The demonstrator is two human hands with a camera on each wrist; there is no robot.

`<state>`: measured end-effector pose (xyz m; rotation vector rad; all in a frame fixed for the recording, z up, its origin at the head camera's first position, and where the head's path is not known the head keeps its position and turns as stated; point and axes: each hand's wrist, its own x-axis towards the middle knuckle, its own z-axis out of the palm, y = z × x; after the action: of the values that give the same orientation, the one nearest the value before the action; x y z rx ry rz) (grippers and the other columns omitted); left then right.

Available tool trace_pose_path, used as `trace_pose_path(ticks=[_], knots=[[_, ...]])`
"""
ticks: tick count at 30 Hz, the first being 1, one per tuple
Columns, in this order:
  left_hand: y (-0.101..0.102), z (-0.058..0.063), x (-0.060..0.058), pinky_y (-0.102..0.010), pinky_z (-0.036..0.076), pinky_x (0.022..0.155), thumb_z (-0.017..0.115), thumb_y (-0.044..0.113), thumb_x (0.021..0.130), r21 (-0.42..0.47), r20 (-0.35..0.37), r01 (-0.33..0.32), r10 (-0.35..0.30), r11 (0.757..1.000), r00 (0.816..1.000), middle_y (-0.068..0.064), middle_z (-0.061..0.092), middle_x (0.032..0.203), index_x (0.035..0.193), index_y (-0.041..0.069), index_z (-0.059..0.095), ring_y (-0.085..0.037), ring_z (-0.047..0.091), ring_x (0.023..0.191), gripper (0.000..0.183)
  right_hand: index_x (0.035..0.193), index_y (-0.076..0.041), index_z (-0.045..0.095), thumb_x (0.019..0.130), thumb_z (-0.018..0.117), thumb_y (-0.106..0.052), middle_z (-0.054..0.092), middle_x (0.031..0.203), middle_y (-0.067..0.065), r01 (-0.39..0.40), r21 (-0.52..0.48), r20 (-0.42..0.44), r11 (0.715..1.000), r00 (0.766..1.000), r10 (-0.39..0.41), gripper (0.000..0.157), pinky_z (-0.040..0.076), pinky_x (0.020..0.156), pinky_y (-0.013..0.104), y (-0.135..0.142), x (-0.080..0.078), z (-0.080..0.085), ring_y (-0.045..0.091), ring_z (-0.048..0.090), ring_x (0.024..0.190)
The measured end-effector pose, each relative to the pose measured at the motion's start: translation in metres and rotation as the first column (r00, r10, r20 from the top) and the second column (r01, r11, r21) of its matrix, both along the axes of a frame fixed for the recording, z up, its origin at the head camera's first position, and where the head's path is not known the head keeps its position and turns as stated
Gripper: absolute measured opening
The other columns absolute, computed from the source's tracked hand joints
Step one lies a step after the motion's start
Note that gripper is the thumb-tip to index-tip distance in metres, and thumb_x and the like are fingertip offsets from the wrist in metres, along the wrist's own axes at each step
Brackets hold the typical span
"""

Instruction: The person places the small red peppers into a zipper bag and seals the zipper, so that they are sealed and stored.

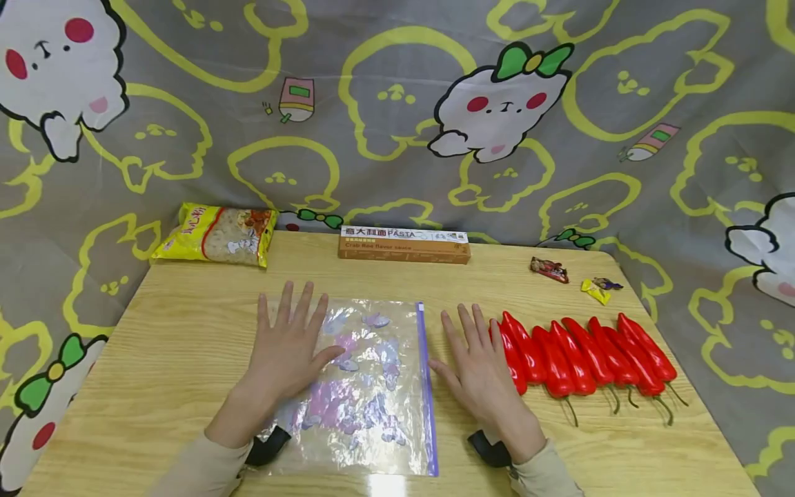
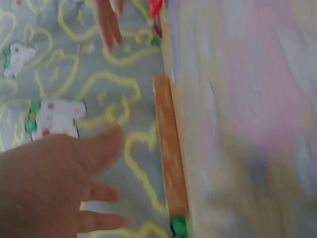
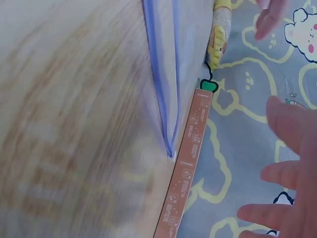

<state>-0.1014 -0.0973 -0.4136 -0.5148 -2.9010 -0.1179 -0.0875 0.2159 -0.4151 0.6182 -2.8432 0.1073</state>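
Note:
A clear zip bag (image 1: 373, 442) with a pink and blue print lies flat on the table, its purple zip edge (image 1: 428, 386) on the right. Over the bag's left part is my left hand (image 1: 288, 352), palm down with fingers spread and holding nothing. My right hand (image 1: 478, 366) is spread the same way, between the zip edge and a row of red peppers (image 1: 584, 352); its fingers overlap the leftmost pepper in the head view. In the right wrist view the zip edge (image 3: 157, 74) shows as two separated purple strips meeting at one corner.
At the back left lies a yellow food packet (image 1: 217, 235). An orange and white pasta box (image 1: 404, 245) stands along the back edge. Two small wrapped snacks, one dark red (image 1: 549, 269) and one yellow (image 1: 596, 291), lie at the back right. A patterned cloth (image 1: 397, 138) hangs behind the table.

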Motion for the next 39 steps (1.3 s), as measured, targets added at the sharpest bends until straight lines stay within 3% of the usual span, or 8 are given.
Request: trace_pose_path(ticks=[3,6,11,17,26,30,35,39], knots=[[0.02,0.006,0.005,-0.059,0.028,0.101,0.052,0.053,0.086,0.044,-0.023,0.049,-0.048,0.998,0.999,-0.019,0.049,0.13,0.125,0.006,0.053,-0.039,0.042,0.122,0.061,0.142,-0.012,0.033,0.085,0.058,-0.043,0.027,0.146,0.018,-0.013,-0.027,-0.016,1.0,1.0,0.013,0.07,0.016,0.107,0.058,-0.001,0.0,0.002,0.038,0.017,0.137],[0.051,0.009,0.007,-0.038,0.049,0.072,0.057,0.041,0.086,0.169,0.037,0.143,-0.152,0.975,0.988,-0.007,0.063,0.087,0.092,0.007,0.063,-0.024,0.06,0.079,0.035,0.128,-0.008,0.051,0.083,0.064,-0.031,0.049,0.13,0.016,-0.036,-0.103,-0.08,0.994,0.996,0.028,0.052,0.034,0.1,0.05,-0.001,0.001,0.004,0.034,0.042,0.122],[0.109,-0.001,0.005,-0.021,0.035,0.04,0.056,0.031,0.087,0.349,0.242,0.211,-0.306,0.913,0.921,0.008,0.046,0.055,0.063,0.017,0.052,-0.006,0.042,0.046,0.028,0.093,-0.008,0.067,0.079,0.065,-0.016,0.063,0.078,0.001,-0.101,-0.211,-0.258,0.972,0.965,0.044,0.016,0.049,0.057,0.031,-0.001,0.004,0.008,0.017,0.058,0.066],[0.147,-0.021,0.005,-0.025,0.035,0.035,0.05,0.036,0.088,0.33,0.436,0.118,-0.261,0.937,0.861,0.005,0.04,0.045,0.051,0.018,0.042,-0.009,0.038,0.039,0.043,0.089,-0.008,0.068,0.078,0.064,-0.012,0.06,0.066,-0.004,-0.161,-0.239,-0.337,0.958,0.939,0.073,0.012,0.042,0.045,0.024,-0.003,0.007,0.015,0.008,0.05,0.053],[0.156,-0.025,-0.002,-0.03,0.036,0.036,0.056,0.039,0.083,0.223,0.427,0.047,-0.141,0.974,0.893,0.0,0.046,0.048,0.047,0.018,0.042,-0.014,0.044,0.043,0.044,0.089,-0.007,0.068,0.078,0.063,-0.012,0.061,0.066,-0.003,-0.187,-0.258,-0.335,0.948,0.938,0.094,0.012,0.043,0.046,0.025,-0.004,0.007,0.021,0.009,0.051,0.052],[0.153,-0.021,-0.003,-0.031,0.037,0.037,0.055,0.029,0.08,0.251,0.457,0.024,-0.14,0.968,0.878,0.0,0.047,0.05,0.049,0.018,0.042,-0.014,0.044,0.043,0.036,0.088,-0.008,0.068,0.078,0.062,-0.012,0.06,0.066,-0.005,-0.192,-0.268,-0.313,0.944,0.944,0.103,0.012,0.043,0.047,0.024,-0.006,0.006,0.021,0.007,0.05,0.054],[0.141,-0.022,-0.004,-0.022,0.029,0.032,0.056,0.021,0.078,0.42,0.487,-0.006,-0.22,0.908,0.845,0.007,0.036,0.042,0.051,0.019,0.039,-0.007,0.033,0.035,0.032,0.09,-0.011,0.068,0.079,0.064,-0.01,0.06,0.07,-0.009,-0.178,-0.291,-0.19,0.94,0.974,0.126,0.012,0.043,0.05,0.018,-0.01,0.007,0.017,0.002,0.05,0.057],[0.13,-0.023,-0.002,-0.016,0.021,0.032,0.058,0.017,0.076,0.553,0.443,-0.017,-0.277,0.833,0.852,0.01,0.033,0.043,0.054,0.017,0.041,-0.002,0.029,0.035,0.028,0.094,-0.013,0.068,0.079,0.068,-0.012,0.057,0.071,-0.013,-0.169,-0.297,-0.077,0.94,0.985,0.153,0.016,0.041,0.051,0.016,-0.016,0.011,0.012,0.0,0.05,0.058]])
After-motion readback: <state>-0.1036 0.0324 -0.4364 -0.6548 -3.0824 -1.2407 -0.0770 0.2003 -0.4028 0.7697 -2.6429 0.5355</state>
